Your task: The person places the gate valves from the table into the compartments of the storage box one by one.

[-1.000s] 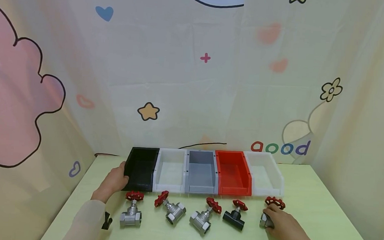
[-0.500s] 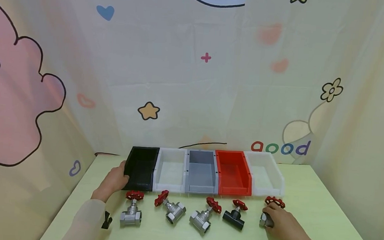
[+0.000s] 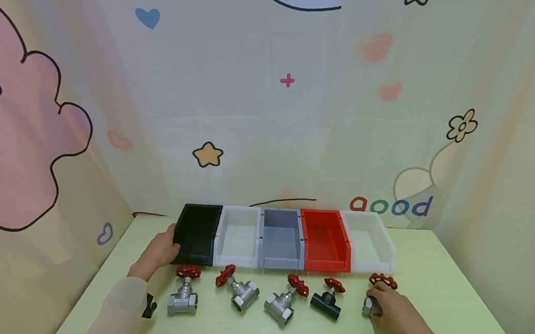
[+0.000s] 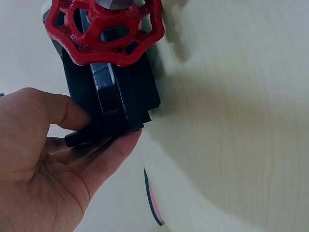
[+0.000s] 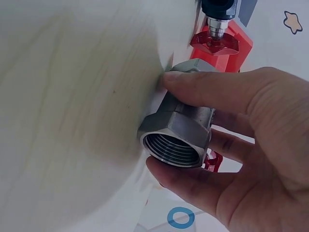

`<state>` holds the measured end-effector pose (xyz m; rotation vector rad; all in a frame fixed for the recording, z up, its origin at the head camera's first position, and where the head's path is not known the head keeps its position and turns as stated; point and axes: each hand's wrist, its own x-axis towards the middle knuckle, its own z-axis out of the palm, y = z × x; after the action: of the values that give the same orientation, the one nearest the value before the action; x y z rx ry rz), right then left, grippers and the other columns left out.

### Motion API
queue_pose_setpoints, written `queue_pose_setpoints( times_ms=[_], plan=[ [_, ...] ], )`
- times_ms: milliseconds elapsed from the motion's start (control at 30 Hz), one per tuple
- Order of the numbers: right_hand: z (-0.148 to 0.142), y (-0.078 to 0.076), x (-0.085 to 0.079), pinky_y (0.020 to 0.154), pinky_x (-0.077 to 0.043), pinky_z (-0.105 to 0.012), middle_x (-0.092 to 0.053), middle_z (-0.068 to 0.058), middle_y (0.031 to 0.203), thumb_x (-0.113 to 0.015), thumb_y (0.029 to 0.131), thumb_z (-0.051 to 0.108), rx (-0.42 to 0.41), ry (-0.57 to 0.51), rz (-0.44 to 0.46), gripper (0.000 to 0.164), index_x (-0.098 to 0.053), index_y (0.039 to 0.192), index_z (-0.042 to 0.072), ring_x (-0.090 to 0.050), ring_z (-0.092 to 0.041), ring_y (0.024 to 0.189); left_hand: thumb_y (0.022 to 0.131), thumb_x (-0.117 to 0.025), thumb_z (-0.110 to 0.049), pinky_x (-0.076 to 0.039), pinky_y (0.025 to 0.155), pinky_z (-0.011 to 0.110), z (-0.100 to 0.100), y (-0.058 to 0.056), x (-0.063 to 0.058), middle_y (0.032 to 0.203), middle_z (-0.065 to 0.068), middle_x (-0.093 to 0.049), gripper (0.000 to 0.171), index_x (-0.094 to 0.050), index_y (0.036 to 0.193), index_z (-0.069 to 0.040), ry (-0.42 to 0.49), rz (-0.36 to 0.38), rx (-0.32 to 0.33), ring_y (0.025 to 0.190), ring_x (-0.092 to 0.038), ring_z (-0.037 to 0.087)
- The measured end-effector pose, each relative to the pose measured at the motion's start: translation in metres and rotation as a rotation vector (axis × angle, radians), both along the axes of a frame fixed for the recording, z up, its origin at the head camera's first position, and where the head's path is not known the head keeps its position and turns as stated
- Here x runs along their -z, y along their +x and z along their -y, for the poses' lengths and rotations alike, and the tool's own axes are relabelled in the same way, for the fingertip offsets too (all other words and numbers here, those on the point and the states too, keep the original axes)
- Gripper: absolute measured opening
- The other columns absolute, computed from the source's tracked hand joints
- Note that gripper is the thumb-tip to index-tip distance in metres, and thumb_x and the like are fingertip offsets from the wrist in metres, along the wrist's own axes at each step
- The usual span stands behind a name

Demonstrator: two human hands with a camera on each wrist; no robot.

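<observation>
My left hand (image 3: 160,248) pinches the left side wall of the black bin (image 3: 196,237), thumb inside and fingers outside, as the left wrist view shows. Over on the right, my right hand (image 3: 392,309) grips the metal body of a gate valve (image 5: 176,128) with a red handwheel (image 3: 382,281). The thumb lies on one side of that body and the fingers wrap the other; its threaded opening faces the right wrist camera. A silver valve (image 3: 183,296) with a red wheel (image 4: 106,34) lies just in front of the black bin.
Right of the black bin stand a white bin (image 3: 238,237), a grey bin (image 3: 283,240), a red bin (image 3: 325,242) and another white bin (image 3: 368,243), joined in a row. Before them lie two tilted silver valves (image 3: 242,295) (image 3: 280,307) and a black valve (image 3: 326,304).
</observation>
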<state>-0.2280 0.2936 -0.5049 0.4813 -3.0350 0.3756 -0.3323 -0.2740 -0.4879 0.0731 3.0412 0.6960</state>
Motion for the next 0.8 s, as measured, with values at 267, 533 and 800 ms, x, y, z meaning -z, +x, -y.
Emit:
queue_pose_setpoints(
  times_ms=[267, 533, 800],
  plan=[
    [0.001, 0.001, -0.009, 0.079, -0.055, -0.046, -0.061, -0.005, 0.109, -0.086, 0.066, 0.009, -0.002, 0.014, 0.001, 0.043, -0.069, 0.106, 0.006, -0.063, -0.021, 0.090, 0.093, -0.048, -0.010, -0.047, 0.076, 0.045, 0.001, 0.000, -0.001, 0.114, 0.034, -0.062, 0.068, -0.019, 0.149, 0.014, 0.009, 0.013, 0.000, 0.077, -0.056, 0.027],
    [0.001, 0.001, -0.019, 0.081, -0.056, -0.049, -0.061, -0.007, 0.110, -0.086, 0.068, 0.009, -0.033, 0.030, -0.033, 0.044, -0.070, 0.108, 0.005, -0.064, -0.023, 0.090, 0.092, -0.049, -0.009, -0.049, 0.080, 0.048, 0.002, 0.000, 0.002, 0.124, 0.039, -0.056, 0.068, -0.020, 0.149, 0.014, 0.000, 0.000, 0.002, 0.084, -0.058, 0.029],
    [0.000, 0.002, -0.027, 0.081, -0.056, -0.049, -0.061, -0.008, 0.112, -0.086, 0.068, 0.009, -0.047, 0.033, -0.085, 0.043, -0.069, 0.108, 0.005, -0.064, -0.024, 0.090, 0.091, -0.050, -0.010, -0.050, 0.083, 0.052, 0.002, -0.001, 0.003, 0.125, 0.040, -0.055, 0.068, -0.020, 0.148, 0.014, -0.002, -0.001, -0.003, 0.088, -0.061, 0.031]
  ],
)
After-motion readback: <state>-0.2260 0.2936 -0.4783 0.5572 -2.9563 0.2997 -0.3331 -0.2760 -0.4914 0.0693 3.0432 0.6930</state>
